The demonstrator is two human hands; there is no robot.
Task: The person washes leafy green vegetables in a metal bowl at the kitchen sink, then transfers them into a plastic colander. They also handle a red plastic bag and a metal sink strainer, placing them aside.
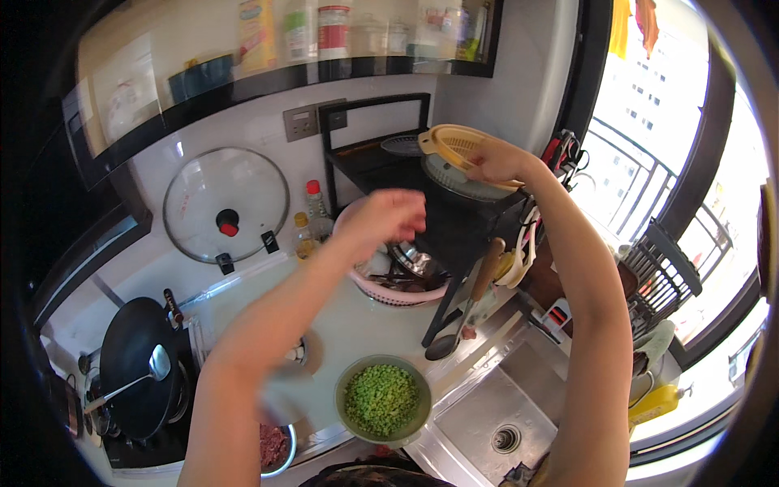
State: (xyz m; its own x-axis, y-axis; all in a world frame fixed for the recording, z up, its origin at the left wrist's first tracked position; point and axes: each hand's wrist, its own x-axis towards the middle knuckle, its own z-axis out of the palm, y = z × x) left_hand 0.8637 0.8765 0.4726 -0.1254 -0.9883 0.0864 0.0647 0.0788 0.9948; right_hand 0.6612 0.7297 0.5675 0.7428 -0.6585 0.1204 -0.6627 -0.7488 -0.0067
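My right hand [496,161] grips the rim of a yellow plastic colander [453,139] above the top of a black rack [395,176]. Just under it, on that rack, is a grey translucent basket [447,176]. My left hand [389,222] is blurred in front of the rack, over a pink basket [395,298] of dishes; whether its fingers are apart is unclear, and nothing shows in it. Nearest my body, a green bowl [341,402] of chopped green vegetable [381,399] stands on the counter [341,335]. My left forearm partly hides a bowl of minced meat [272,447].
A black wok [137,341] with a metal spatula [159,362] sits on the stove at left. A glass lid [225,195] is against the wall, beside bottles [313,207]. At right are a steel sink [487,414] and a hanging ladle [447,347]. A cabinet [292,70] hangs overhead.
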